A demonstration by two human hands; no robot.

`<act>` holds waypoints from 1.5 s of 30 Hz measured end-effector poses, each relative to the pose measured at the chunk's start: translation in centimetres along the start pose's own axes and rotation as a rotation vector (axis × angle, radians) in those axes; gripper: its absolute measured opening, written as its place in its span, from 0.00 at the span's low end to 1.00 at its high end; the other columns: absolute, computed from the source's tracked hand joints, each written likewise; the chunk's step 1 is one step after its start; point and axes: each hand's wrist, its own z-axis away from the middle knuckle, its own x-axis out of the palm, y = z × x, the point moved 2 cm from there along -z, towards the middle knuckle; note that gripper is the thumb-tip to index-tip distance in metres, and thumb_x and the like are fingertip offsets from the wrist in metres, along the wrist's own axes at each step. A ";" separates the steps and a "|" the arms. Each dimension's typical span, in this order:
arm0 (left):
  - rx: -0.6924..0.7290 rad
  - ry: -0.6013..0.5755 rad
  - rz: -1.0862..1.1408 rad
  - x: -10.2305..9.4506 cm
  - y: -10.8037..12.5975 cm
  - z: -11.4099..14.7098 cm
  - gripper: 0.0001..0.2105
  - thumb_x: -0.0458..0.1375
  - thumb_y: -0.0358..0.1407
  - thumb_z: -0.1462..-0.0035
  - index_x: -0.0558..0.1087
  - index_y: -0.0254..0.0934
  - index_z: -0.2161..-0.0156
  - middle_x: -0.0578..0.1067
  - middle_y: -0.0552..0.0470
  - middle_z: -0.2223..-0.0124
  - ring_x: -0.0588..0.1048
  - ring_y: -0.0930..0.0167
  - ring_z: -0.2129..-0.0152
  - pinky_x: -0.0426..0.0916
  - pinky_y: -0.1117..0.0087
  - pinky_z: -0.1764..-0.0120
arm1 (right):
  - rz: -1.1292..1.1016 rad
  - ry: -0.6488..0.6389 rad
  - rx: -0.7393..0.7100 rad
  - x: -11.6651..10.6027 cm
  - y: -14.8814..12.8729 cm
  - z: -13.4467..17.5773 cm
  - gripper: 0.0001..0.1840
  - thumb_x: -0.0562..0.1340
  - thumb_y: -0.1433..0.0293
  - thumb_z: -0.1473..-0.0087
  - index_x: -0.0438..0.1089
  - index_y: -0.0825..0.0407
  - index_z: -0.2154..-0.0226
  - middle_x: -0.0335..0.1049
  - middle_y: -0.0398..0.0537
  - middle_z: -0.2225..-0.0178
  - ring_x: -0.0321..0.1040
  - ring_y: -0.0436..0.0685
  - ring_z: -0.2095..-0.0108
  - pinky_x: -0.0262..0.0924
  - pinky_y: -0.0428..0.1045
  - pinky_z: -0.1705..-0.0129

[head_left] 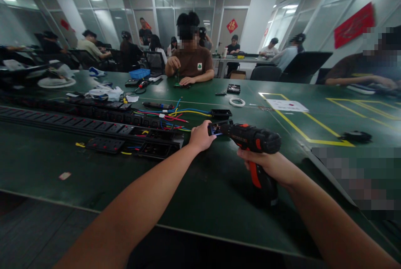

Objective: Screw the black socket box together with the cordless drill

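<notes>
My right hand (266, 162) is wrapped around the handle of a black and orange cordless drill (255, 137), its nose pointing left. My left hand (202, 136) grips a small black plastic housing (216, 128) by its left end. The drill's tip meets this housing or sits just in front of it; which one, I cannot tell. Just behind lies a similar black housing (222, 113) with blue, yellow and red wires (178, 112) running to the left. Long black power strips (94, 125) with rows of sockets stretch leftward from near my left hand.
Across the green table (188, 189) a person (191, 62) in a brown shirt works on a small part. A white tape roll (237, 102), a blue basket (139, 73), a plastic bag (105, 93) and a paper sheet (287, 105) lie about. Yellow tape (328, 143) marks the right side.
</notes>
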 end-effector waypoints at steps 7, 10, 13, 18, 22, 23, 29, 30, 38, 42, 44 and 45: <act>0.007 0.003 -0.001 0.4 -0.3 -0.3 0.25 0.68 0.39 0.42 0.67 0.44 0.42 0.79 0.45 0.45 0.77 0.58 0.46 0.64 0.57 0.41 | -0.011 0.000 -0.015 0.1 0.2 0.0 0.24 0.72 0.51 0.52 0.75 0.50 0.59 0.71 0.41 0.76 0.67 0.57 0.74 0.60 0.53 0.68; 0.004 0.004 0.010 0.6 -0.5 -0.4 0.26 0.68 0.39 0.42 0.67 0.45 0.41 0.79 0.46 0.44 0.76 0.58 0.45 0.63 0.58 0.41 | -0.008 0.005 -0.024 0.1 0.0 0.1 0.24 0.72 0.52 0.52 0.75 0.50 0.59 0.71 0.41 0.76 0.67 0.57 0.74 0.60 0.54 0.67; 0.010 0.009 0.012 0.7 -0.6 -0.4 0.25 0.68 0.38 0.42 0.67 0.44 0.41 0.79 0.45 0.44 0.76 0.58 0.46 0.63 0.57 0.41 | -0.002 0.004 -0.022 0.1 -0.1 0.2 0.23 0.72 0.52 0.53 0.75 0.50 0.61 0.71 0.41 0.76 0.67 0.57 0.74 0.59 0.53 0.68; 0.011 0.007 0.019 0.5 -0.5 -0.3 0.25 0.68 0.38 0.42 0.67 0.44 0.42 0.79 0.45 0.44 0.76 0.58 0.45 0.63 0.57 0.41 | 0.021 -0.010 -0.003 0.1 -0.2 0.1 0.24 0.72 0.50 0.52 0.75 0.50 0.61 0.71 0.41 0.76 0.67 0.57 0.74 0.59 0.53 0.68; -0.005 0.006 0.021 0.3 -0.3 -0.2 0.25 0.68 0.38 0.43 0.68 0.44 0.42 0.80 0.46 0.45 0.77 0.57 0.46 0.63 0.57 0.41 | 0.011 -0.006 -0.012 0.2 -0.4 0.3 0.24 0.72 0.51 0.52 0.75 0.50 0.60 0.71 0.42 0.76 0.67 0.57 0.74 0.60 0.53 0.68; -0.009 0.008 0.022 0.2 -0.2 -0.2 0.25 0.68 0.38 0.43 0.68 0.45 0.42 0.80 0.46 0.45 0.77 0.58 0.46 0.63 0.57 0.41 | 0.009 -0.002 -0.016 0.2 -0.4 0.3 0.24 0.72 0.51 0.52 0.75 0.50 0.60 0.71 0.41 0.76 0.67 0.57 0.74 0.60 0.53 0.68; 0.005 0.018 0.035 0.3 -0.3 -0.3 0.25 0.69 0.37 0.44 0.67 0.44 0.43 0.80 0.46 0.45 0.77 0.58 0.46 0.64 0.57 0.41 | 0.006 0.004 -0.028 0.2 -0.3 0.2 0.22 0.73 0.51 0.53 0.75 0.50 0.62 0.71 0.42 0.76 0.67 0.57 0.74 0.61 0.53 0.68; 0.005 0.021 0.036 0.4 -0.4 -0.3 0.25 0.69 0.37 0.44 0.67 0.44 0.44 0.80 0.46 0.45 0.77 0.58 0.46 0.64 0.57 0.41 | 0.012 0.005 -0.027 0.1 -0.2 0.2 0.23 0.73 0.51 0.53 0.75 0.50 0.62 0.71 0.42 0.76 0.67 0.57 0.74 0.60 0.53 0.68; 0.023 0.035 0.031 0.6 -0.4 -0.4 0.25 0.69 0.35 0.45 0.66 0.44 0.45 0.79 0.47 0.44 0.77 0.59 0.46 0.63 0.56 0.41 | 0.020 0.009 -0.012 -0.1 0.1 0.1 0.22 0.72 0.52 0.52 0.76 0.49 0.61 0.71 0.41 0.76 0.67 0.57 0.74 0.61 0.53 0.69; 0.012 0.022 0.015 0.5 -0.2 -0.3 0.24 0.68 0.35 0.44 0.66 0.44 0.44 0.79 0.47 0.45 0.77 0.59 0.47 0.64 0.57 0.42 | 0.015 -0.002 -0.017 -0.1 0.2 0.0 0.25 0.72 0.51 0.52 0.76 0.49 0.57 0.71 0.40 0.76 0.67 0.57 0.75 0.61 0.52 0.69; 0.008 0.020 0.010 0.5 -0.2 -0.3 0.24 0.68 0.35 0.44 0.66 0.44 0.44 0.79 0.47 0.45 0.77 0.59 0.47 0.64 0.57 0.42 | 0.019 -0.011 -0.016 -0.2 0.2 0.0 0.26 0.72 0.51 0.51 0.76 0.50 0.55 0.71 0.40 0.77 0.67 0.57 0.75 0.61 0.52 0.69; 0.008 0.021 0.009 0.5 -0.2 -0.3 0.25 0.69 0.36 0.44 0.66 0.44 0.44 0.79 0.47 0.45 0.77 0.59 0.47 0.64 0.57 0.42 | 0.023 -0.012 -0.015 -0.2 0.3 0.0 0.27 0.72 0.51 0.51 0.76 0.50 0.54 0.71 0.40 0.77 0.67 0.57 0.75 0.61 0.52 0.69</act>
